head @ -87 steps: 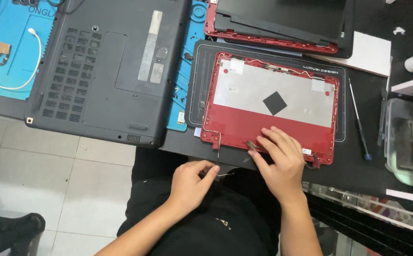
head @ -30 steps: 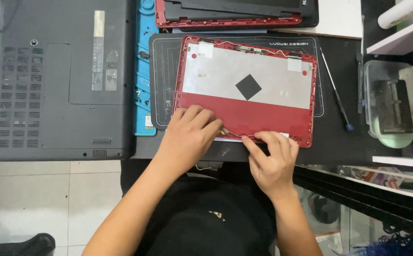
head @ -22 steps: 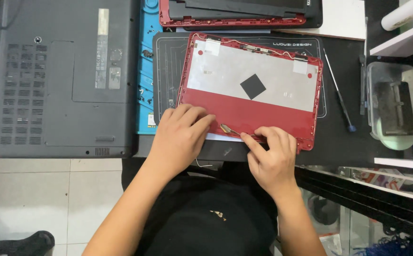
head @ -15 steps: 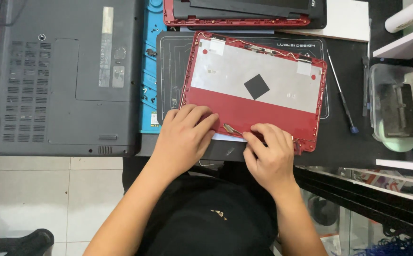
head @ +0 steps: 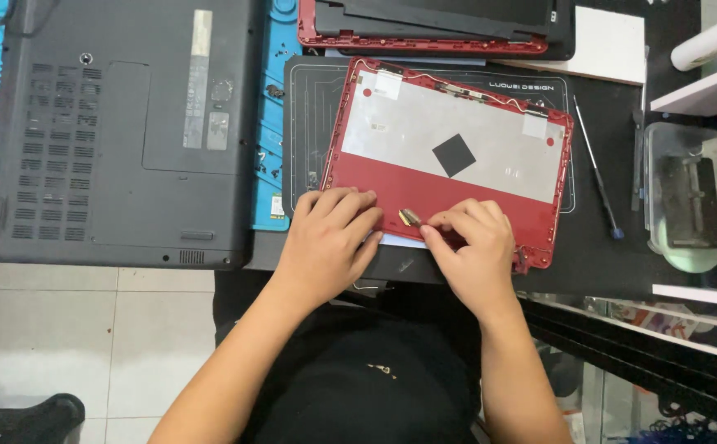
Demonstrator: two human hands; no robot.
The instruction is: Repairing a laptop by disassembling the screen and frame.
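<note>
A red laptop lid shell (head: 490,201) lies open side up on a dark work mat (head: 309,107), lined with silver foil and a small black square pad (head: 454,154). My left hand (head: 330,247) rests flat on the shell's near left corner, fingers together. My right hand (head: 474,251) sits at the shell's near edge, thumb and forefinger pinching a small gold-tipped cable connector (head: 409,217). A thin cable (head: 457,86) runs along the shell's far edge.
A large grey laptop (head: 120,123) lies upside down at left on a blue mat (head: 272,164). Another red laptop part (head: 424,29) lies at the far edge. A thin screwdriver (head: 595,177) lies right of the shell, beside a clear container (head: 687,197) and white shelves (head: 704,90).
My left hand came up from my lap onto the shell's near left corner. My right hand stayed at the near edge, its fingers now pinching the connector. The view shifted slightly.
</note>
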